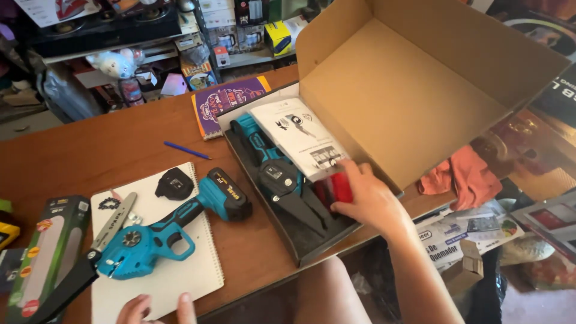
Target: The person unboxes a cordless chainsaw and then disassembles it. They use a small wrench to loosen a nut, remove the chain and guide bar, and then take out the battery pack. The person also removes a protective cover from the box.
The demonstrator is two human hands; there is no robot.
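Right hand: the right hand (367,201) is reaching into the black tray (312,243) of the open cardboard box (408,90); its fingers (347,170) are curling around a red item (336,189) and gripping it.
Red item: it is sitting in the right part of the tray, just beside the black blade guard (303,211) and below the folded instruction sheet (300,139).
Boxed tool: a second teal and black power tool (267,157) is lying in the tray, partly covered by the instruction sheet.
Left hand: the left hand (153,310) is showing only at the bottom edge of the view; its fingertips (186,300) are resting on the lower edge of the white spiral notebook (180,276), extended and holding nothing.
Mini chainsaw: the teal cordless chainsaw (162,231) is lying on the notebook, battery end pointing toward the box, bar pointing to the lower left.
Loose parts: a black cover (174,183) and a chain (109,204) are lying on the notebook's upper part.
Table: the brown wooden table (120,144) is also carrying a blue pen (186,150), a purple booklet (225,102) and a green carton (48,252) at the left.
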